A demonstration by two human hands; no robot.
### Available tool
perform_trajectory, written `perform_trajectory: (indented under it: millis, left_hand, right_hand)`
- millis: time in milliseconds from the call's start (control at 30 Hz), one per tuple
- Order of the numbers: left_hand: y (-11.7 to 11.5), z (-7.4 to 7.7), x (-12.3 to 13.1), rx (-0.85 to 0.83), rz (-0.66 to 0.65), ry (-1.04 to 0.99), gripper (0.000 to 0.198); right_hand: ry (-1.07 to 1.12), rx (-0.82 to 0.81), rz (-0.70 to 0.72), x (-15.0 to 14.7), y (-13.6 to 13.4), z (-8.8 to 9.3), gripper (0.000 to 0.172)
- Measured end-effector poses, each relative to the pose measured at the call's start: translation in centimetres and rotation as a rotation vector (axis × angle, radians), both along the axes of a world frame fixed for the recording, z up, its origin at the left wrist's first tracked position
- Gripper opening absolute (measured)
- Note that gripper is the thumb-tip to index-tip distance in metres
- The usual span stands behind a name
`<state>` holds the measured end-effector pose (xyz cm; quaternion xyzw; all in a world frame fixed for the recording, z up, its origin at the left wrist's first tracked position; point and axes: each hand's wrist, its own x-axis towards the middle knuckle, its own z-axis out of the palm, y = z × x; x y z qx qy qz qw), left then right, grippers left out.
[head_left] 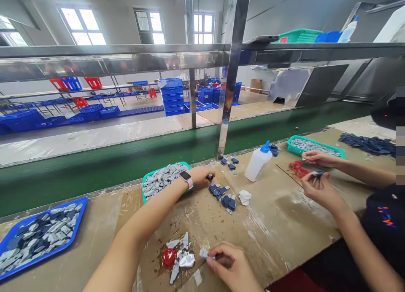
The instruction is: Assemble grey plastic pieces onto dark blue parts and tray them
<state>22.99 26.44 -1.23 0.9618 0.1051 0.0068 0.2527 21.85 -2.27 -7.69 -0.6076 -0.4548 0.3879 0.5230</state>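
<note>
My left hand (200,175), with a watch on its wrist, reaches past the green basket (144,191) of light grey pieces (164,178). Its fingers are closed on a small dark piece (209,178), above a cluster of dark blue pieces (217,192) on the table. Low in the view, my right hand (232,264) pinches a small light grey piece (204,254) between thumb and fingers. Left of it sit a red round cap or dish (168,256), a crumpled white scrap (186,259) and a few loose grey pieces (174,272).
A blue tray (82,212) of mixed grey and dark pieces lies at left. A white squeeze bottle (257,163) and crumpled tissue (244,197) stand to the right. Beyond, a co-worker's hands (319,191) hold pieces near another green basket (292,148). A green belt (110,178) runs behind.
</note>
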Motion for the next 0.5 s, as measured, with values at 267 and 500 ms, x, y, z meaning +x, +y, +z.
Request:
perform_trajectory:
  millis: [267, 500]
  left_hand:
    - [-3.2, 3.4, -9.4, -0.573, 0.465, -0.554, 0.053]
    - [-14.7, 2.8, -23.5, -0.961, 0.724, -0.78, 0.041]
  right_hand:
    - [-0.146, 0.087, 0.055, -1.9, 0.8, 0.4, 0.013]
    - [-0.458, 0.33, 0.08, -3.2, 1.3, -1.0, 0.017]
